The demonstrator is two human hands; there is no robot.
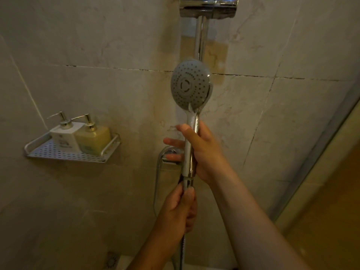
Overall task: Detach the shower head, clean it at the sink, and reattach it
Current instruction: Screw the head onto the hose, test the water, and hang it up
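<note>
Head view: right grip [202, 152] holds shower head [190, 84], left grip [179, 211] pinches hose nut [188, 183]; bottle labels [65, 143] unreadable.

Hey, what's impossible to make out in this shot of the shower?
Hose nut, head view: the left hand covers part of it; loosened or not, unclear.
Labels on the two pump bottles, head view: too small and dim.
Rail bracket, head view: cut off by the top edge.
Floor drain, head view: blurred and dim near the bottom edge.
</note>
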